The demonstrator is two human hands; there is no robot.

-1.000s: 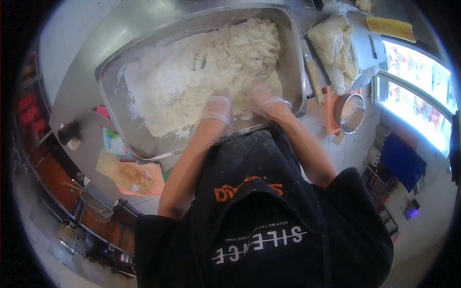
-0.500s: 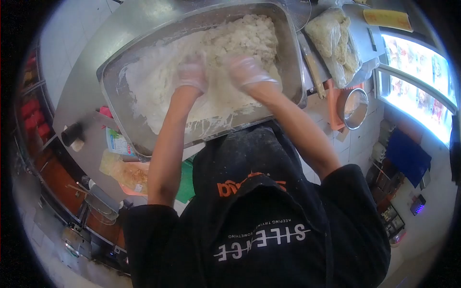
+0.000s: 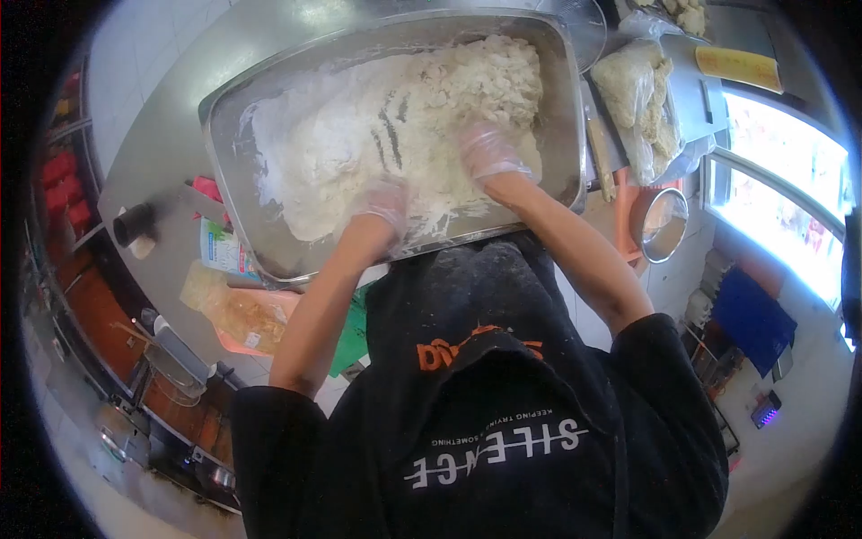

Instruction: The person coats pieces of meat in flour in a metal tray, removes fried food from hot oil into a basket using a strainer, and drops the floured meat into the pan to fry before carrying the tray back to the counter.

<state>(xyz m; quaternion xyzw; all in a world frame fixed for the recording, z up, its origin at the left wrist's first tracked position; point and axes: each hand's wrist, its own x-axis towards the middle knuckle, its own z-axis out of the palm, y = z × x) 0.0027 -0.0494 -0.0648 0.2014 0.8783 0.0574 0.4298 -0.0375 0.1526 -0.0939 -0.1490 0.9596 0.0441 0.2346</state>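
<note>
A large metal tray (image 3: 575, 108) holds white flour (image 3: 314, 153), with lumpy, floured pieces (image 3: 503, 76) heaped at its right end. My left hand (image 3: 384, 199), in a clear plastic glove, rests in the flour near the tray's front edge; its fingertips are blurred and partly buried. To the right, my right hand (image 3: 492, 151), gloved too, touches the flour just below the heap, its fingers hidden in the flour. Dark finger-wide streaks of bare metal show between and above the hands.
Right of the tray lie a wooden-handled tool (image 3: 600, 153), a plastic bag of pale food (image 3: 633, 99) and a round metal bowl (image 3: 663, 225). Left are a dark cup (image 3: 135, 223), a printed packet (image 3: 224, 249) and a bagged item on a pink tray (image 3: 256, 322).
Half a second ago both hands were blurred and farther apart. My left hand has come back toward the tray's front edge, my right hand has shifted rightward, and dark streaks show again in the flour.
</note>
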